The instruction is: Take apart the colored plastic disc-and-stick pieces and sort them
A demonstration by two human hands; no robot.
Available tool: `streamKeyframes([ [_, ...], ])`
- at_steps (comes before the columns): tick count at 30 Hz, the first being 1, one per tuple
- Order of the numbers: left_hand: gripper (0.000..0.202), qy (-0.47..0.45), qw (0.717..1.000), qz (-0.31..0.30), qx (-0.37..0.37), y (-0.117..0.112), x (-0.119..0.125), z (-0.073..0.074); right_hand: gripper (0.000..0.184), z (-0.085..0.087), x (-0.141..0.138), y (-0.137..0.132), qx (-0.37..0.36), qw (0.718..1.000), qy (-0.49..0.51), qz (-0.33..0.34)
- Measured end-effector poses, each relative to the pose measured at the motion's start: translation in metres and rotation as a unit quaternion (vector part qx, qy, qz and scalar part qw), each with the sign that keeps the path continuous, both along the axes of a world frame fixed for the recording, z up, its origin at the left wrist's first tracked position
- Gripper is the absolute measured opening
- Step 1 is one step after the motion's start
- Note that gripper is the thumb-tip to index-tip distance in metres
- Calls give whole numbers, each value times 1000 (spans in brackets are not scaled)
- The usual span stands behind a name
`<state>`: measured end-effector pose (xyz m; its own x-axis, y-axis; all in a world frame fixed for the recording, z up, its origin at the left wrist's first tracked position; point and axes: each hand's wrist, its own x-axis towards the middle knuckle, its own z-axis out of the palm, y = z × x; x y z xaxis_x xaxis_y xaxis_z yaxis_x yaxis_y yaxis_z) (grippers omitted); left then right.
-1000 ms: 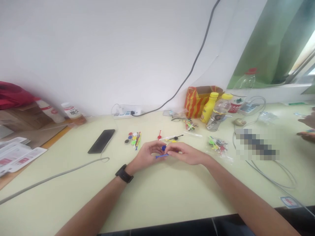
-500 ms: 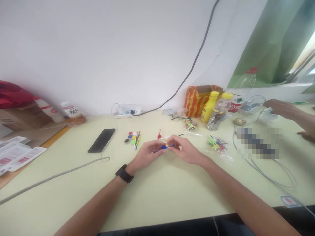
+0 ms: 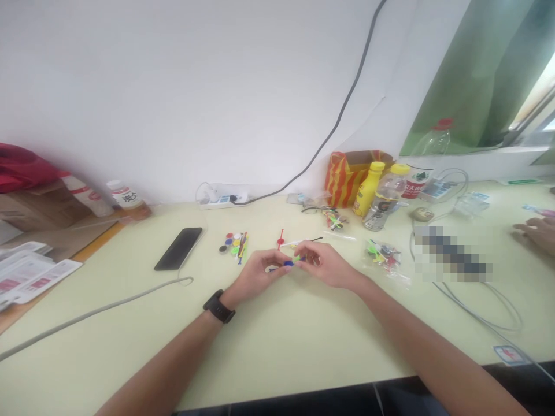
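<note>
My left hand [image 3: 256, 275], with a black watch on its wrist, and my right hand [image 3: 328, 265] meet over the middle of the pale green table [image 3: 277, 341]. Both pinch a small blue plastic piece [image 3: 288, 263] with a thin stick through it, held between their fingertips. A green bit shows at my right fingertips. Just behind the hands lie a red pin [image 3: 281, 237] and a black-tipped stick [image 3: 313, 240]. A cluster of coloured discs and sticks [image 3: 235, 243] lies to the back left.
A black phone [image 3: 179, 248] lies at left, with a grey cable [image 3: 95, 312] running past it. Bottles [image 3: 376, 193] and a striped box [image 3: 347, 176] stand at the back. Clear bags of parts [image 3: 383, 254] lie at right. Another person's hand [image 3: 536, 233] rests at the far right.
My hands rose slightly and turned the blue piece between their fingertips. The other person's hand reached toward the back right, then drew back to the right edge.
</note>
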<state>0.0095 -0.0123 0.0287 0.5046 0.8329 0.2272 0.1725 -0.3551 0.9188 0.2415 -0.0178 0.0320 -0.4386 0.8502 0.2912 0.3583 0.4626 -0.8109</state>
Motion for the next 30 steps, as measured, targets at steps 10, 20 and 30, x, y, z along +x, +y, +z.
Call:
streamKeyframes([
  [10,24,-79,993,-27,-87,0,2,5,18,2,1,4,6,999,42,-5],
  [20,25,-142,982,1,-126,6,0,-1,25,6,-3,-3,60,984,143,-90],
  [30,27,-143,982,18,-124,6,-1,0,33,2,-14,-13,-27,972,212,-99],
])
